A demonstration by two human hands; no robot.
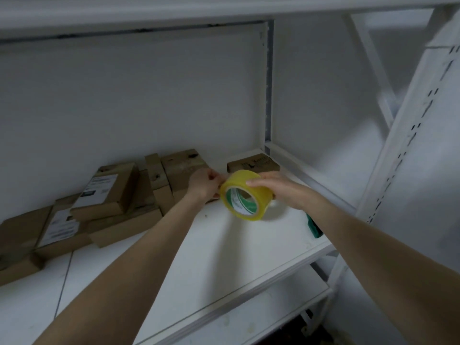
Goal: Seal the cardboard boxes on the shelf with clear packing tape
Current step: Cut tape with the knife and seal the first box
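A yellowish roll of clear packing tape [245, 195] is held above the white shelf [224, 250]. My right hand [278, 189] grips the roll from the right, fingers over its top. My left hand [205, 185] is at the roll's left edge with fingertips pinched together at the tape's loose end. Behind my left hand stands a cardboard box [183, 168]. A small flat box [252, 163] lies at the back right. Several more cardboard boxes [107, 195] are stacked on the left, some with white labels.
A green-handled tool [315, 229] lies on the shelf under my right forearm. White slotted uprights [408, 150] frame the right side. A lower shelf board [261, 317] shows below, and the shelf above [174, 11] overhangs at the top.
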